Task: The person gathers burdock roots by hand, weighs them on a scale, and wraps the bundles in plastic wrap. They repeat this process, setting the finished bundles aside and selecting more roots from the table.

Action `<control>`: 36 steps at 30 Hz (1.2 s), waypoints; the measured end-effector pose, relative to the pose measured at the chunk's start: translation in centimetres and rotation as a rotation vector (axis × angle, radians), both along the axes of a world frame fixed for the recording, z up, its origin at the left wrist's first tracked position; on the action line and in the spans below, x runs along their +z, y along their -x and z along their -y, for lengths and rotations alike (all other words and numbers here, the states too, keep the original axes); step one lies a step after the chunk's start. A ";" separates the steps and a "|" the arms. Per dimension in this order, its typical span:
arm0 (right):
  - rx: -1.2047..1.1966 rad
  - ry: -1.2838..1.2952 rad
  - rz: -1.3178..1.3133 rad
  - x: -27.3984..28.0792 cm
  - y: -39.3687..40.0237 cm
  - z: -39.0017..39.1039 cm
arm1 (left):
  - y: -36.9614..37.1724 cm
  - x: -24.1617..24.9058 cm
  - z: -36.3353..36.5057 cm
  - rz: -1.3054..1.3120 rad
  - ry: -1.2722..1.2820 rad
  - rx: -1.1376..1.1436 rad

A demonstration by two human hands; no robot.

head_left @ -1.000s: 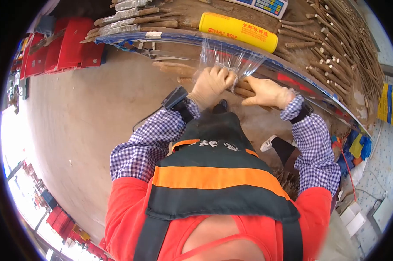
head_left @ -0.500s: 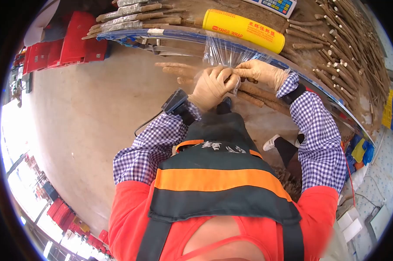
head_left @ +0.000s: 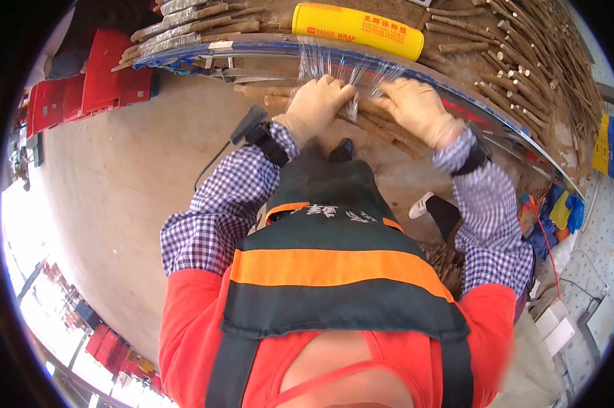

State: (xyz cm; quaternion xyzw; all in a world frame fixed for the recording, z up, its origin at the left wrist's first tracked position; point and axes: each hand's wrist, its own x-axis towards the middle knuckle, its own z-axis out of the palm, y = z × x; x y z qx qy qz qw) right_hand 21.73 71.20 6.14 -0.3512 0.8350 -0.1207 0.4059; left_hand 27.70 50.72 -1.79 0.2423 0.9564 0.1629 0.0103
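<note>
My left hand (head_left: 318,105), in a tan glove, is closed around a bundle of brown root-like sticks (head_left: 388,130) and the clear plastic wrap on it. The stick ends poke out on both sides of that hand, below the table's front edge. Stretched plastic wrap (head_left: 318,60) runs from the table edge down to the bundle. My right hand (head_left: 414,110), gloved too and slightly blurred, has its fingers bent in at the wrap, right of the left hand. Its fingertips are partly hidden. Behind the edge lies a yellow roll labelled YAHUI WRAP (head_left: 358,30).
Wrapped stick bundles (head_left: 177,30) lie at the table's left. Many loose sticks (head_left: 524,75) cover its right side. Red crates (head_left: 106,75) stand on the left. Another person's shoe (head_left: 421,205) shows below my right forearm. A blue-and-yellow bag (head_left: 611,149) is at far right.
My right hand has moved away from the left hand, to the right. My left hand has risen slightly toward the table edge with the bundle. The view has shifted a little.
</note>
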 end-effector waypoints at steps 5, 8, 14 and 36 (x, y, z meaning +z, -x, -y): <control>0.035 -0.148 -1.144 -6.2 -5.1 5.2 | 3.0 -0.1 1.6 0.315 -0.387 -0.027; -0.134 -0.111 -0.636 -7.2 -2.3 5.9 | 4.1 -0.8 2.9 0.355 -0.149 -0.134; 0.042 -0.025 -0.238 1.1 -0.2 3.8 | 2.0 0.2 -1.6 0.240 0.028 0.063; -0.180 -0.078 -0.695 -7.9 -4.7 5.8 | 6.0 -0.5 2.9 0.695 0.384 -0.437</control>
